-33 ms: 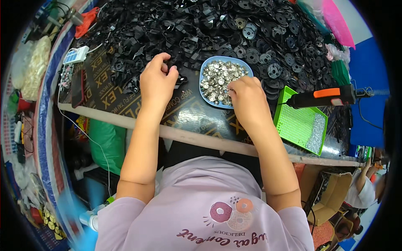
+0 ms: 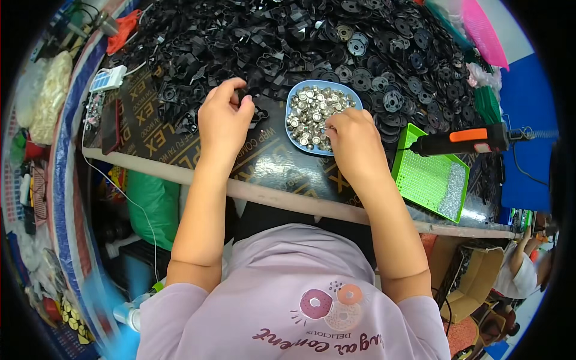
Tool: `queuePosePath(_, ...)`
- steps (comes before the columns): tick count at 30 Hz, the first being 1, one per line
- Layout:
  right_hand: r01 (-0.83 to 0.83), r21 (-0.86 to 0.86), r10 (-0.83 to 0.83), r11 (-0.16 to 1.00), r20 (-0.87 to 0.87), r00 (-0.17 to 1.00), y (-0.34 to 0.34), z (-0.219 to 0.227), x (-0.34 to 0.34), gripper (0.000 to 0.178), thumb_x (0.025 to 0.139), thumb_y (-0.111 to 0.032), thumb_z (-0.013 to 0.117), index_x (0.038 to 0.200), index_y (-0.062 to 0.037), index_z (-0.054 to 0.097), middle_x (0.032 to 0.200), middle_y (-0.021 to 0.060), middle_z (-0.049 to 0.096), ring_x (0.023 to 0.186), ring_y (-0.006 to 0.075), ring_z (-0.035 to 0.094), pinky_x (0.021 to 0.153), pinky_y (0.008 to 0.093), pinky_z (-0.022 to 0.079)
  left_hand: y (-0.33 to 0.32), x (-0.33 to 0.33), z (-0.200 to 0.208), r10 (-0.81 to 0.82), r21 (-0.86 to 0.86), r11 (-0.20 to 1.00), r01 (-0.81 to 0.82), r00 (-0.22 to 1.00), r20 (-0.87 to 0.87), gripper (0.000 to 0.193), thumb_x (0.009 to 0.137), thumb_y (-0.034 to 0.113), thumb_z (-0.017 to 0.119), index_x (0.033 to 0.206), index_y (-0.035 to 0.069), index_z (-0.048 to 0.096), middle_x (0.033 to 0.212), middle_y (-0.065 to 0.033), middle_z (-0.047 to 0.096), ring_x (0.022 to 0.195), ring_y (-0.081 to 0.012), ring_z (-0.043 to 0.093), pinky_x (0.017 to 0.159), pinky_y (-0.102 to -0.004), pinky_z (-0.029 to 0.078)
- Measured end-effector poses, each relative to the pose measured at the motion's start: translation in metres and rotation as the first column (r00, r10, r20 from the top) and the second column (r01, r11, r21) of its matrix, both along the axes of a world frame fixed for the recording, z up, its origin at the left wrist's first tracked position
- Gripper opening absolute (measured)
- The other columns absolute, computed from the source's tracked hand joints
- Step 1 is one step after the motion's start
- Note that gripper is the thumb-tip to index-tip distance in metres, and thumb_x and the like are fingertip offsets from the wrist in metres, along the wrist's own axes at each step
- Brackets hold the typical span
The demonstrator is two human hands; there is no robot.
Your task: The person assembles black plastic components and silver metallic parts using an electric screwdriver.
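A blue bowl (image 2: pixel 292 139) full of small silver metal caps (image 2: pixel 315 114) stands on the dark table in front of me. My right hand (image 2: pixel 353 138) reaches over the bowl's right side, thumb and forefinger pinched together on a cap among the others. To the left of the bowl, my left hand (image 2: pixel 223 117) hovers at the near edge of a heap of black plastic parts (image 2: pixel 210 48). Its thumb and forefinger stand apart, the other fingers curl in, and I make out nothing held. Just beside its thumb lies a black bracket-like part (image 2: pixel 260 115).
Black plastic discs (image 2: pixel 393 101) fill the heap's right side. A green perforated tray (image 2: pixel 423 174) holds small clear pieces, with an orange-and-black power screwdriver (image 2: pixel 465 139) hanging over it. A dark phone (image 2: pixel 111 127) and a white power strip (image 2: pixel 108 78) lie at the left.
My left hand has shifted very slightly left. My right hand stays at the bowl, almost unmoved.
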State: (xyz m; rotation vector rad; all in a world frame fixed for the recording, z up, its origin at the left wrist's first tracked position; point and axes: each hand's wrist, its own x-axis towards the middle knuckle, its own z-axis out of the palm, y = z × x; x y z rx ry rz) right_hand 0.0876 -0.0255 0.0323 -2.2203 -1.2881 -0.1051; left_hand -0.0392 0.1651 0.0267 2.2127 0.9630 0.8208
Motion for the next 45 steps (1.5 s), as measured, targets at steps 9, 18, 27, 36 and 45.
queuePosePath(9, -0.042, -0.146, 0.029, 0.988, -0.093, 0.995, 0.009, -0.004, 0.006, 0.014, 0.074, -0.006, 0.070, 0.087, -0.0021, 0.067, 0.088, 0.0138, 0.062, 0.089, 0.0329, 0.058, 0.081, 0.0399, 0.048, -0.030, -0.020, 0.016, -0.131, -0.681, 0.593, 0.429, 0.886, 0.444, 0.037, 0.086, 0.000, 0.056, 0.121, 0.003, 0.045, 0.096, -0.0073, 0.060, 0.062, -0.0067, 0.055, 0.053, -0.0183, 0.044)
queuePosePath(18, -0.049, 0.107, 0.087, 0.993, -0.389, 0.917, -0.010, 0.019, 0.001, 0.020, 0.075, 0.000, 0.072, 0.093, -0.0015, 0.064, 0.087, 0.0088, 0.061, 0.077, 0.0169, 0.060, 0.070, 0.0266, 0.048, -0.052, -0.019, 0.008, -0.253, -0.718, 0.439, 0.541, 0.841, 0.479, 0.044, 0.089, -0.004, 0.049, 0.132, 0.003, 0.042, 0.097, -0.0109, 0.060, 0.077, -0.0148, 0.065, 0.060, -0.0219, 0.050)
queuePosePath(27, -0.040, 0.173, 0.115, 0.984, -0.447, 0.887, -0.011, 0.020, -0.008, 0.020, 0.076, 0.002, 0.071, 0.095, -0.0003, 0.066, 0.091, 0.0047, 0.062, 0.077, 0.0111, 0.058, 0.070, 0.0238, 0.047, -0.070, -0.002, 0.000, -0.175, -0.690, 0.405, 0.600, 0.791, 0.586, 0.033, 0.090, -0.004, 0.048, 0.123, 0.001, 0.049, 0.112, -0.0088, 0.058, 0.086, -0.0115, 0.063, 0.069, -0.0222, 0.052)
queuePosePath(36, 0.015, 0.357, 0.228, 0.934, -0.628, 0.744, -0.011, 0.013, -0.013, 0.019, 0.076, 0.000, 0.072, 0.094, -0.0021, 0.068, 0.088, 0.0053, 0.064, 0.075, 0.0114, 0.061, 0.067, 0.0238, 0.048, -0.075, -0.001, 0.003, -0.248, -0.710, 0.373, 0.596, 0.802, 0.543, 0.013, 0.090, 0.009, 0.060, 0.100, 0.002, 0.062, 0.092, -0.0029, 0.065, 0.077, -0.0080, 0.062, 0.068, -0.0216, 0.050)
queuePosePath(45, -0.083, 0.261, 0.154, 0.962, -0.262, 0.953, -0.014, 0.020, -0.014, 0.019, 0.073, 0.002, 0.073, 0.091, -0.0011, 0.068, 0.087, 0.0065, 0.065, 0.077, 0.0133, 0.062, 0.067, 0.0248, 0.049, -0.074, -0.004, 0.004, -0.210, -0.706, 0.232, 0.669, 0.743, 0.635, 0.026, 0.089, -0.004, 0.048, 0.114, 0.002, 0.049, 0.112, -0.0089, 0.058, 0.095, -0.0125, 0.059, 0.081, -0.0297, 0.055)
